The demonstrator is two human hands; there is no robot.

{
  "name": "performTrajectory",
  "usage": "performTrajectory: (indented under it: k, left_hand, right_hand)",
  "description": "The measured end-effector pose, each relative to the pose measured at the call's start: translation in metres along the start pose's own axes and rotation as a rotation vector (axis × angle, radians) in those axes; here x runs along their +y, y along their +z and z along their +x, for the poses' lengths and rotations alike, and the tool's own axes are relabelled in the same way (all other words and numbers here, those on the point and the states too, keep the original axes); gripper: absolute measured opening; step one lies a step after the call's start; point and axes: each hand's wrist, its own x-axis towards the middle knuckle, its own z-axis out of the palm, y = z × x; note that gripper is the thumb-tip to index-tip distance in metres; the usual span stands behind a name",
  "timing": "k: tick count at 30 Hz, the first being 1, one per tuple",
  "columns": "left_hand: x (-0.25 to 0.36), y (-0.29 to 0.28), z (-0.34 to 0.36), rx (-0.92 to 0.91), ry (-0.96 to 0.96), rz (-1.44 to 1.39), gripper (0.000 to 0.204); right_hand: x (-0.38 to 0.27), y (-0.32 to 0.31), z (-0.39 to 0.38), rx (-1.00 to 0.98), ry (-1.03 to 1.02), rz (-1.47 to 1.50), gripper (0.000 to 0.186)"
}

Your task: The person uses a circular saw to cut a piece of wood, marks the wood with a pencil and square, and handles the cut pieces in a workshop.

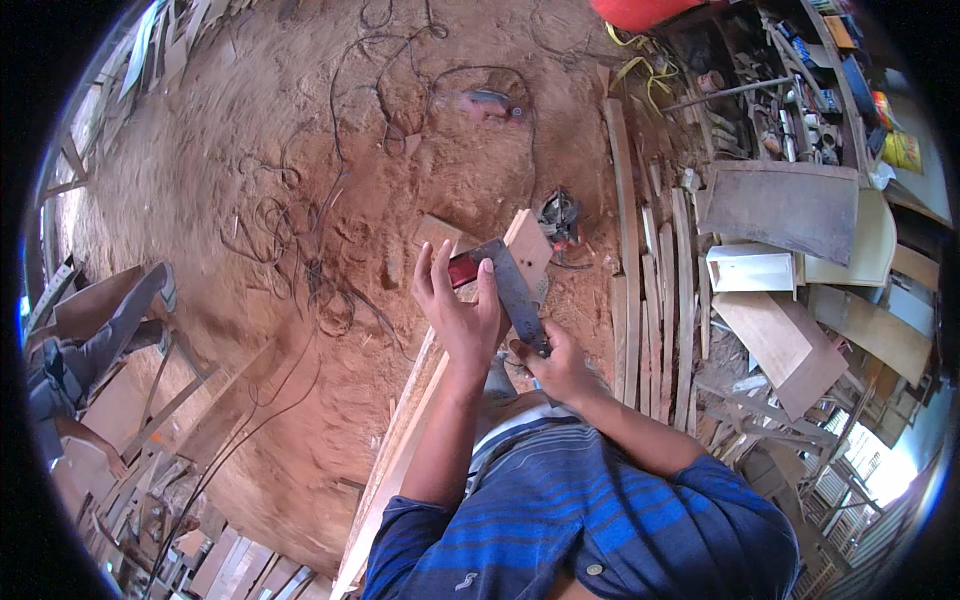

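Observation:
My left hand [455,305] is raised with fingers spread, its thumb and fingers closed on the red handle end of a try square [510,285]. The grey metal blade of the square runs down to the right. My right hand [560,365] pinches the lower end of that blade. Both hands hold the tool above a long pale wooden plank [400,450] that runs from the lower edge up toward the middle. A square wooden block [530,245] sits just behind the tool.
Sawdust covers the floor with tangled black cables [300,240]. A power tool [560,215] lies beyond the block and a red one [490,105] farther off. Stacked wooden slats [650,300] and boards [790,210] crowd the right. Another person [90,350] sits at left.

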Motion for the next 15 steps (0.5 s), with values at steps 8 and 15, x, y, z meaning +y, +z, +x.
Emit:
performTrajectory:
  k: [8,15]
  left_hand:
    - [-0.001,0.014,0.003,0.048,0.112,0.183,0.040]
    - [0.002,0.015,0.001,0.091,0.122,0.200,0.029]
  right_hand:
    - [-0.004,-0.011,0.008,-0.140,0.014,0.170,0.030]
    - [-0.002,-0.030,0.016,-0.267,-0.147,-0.036,0.031]
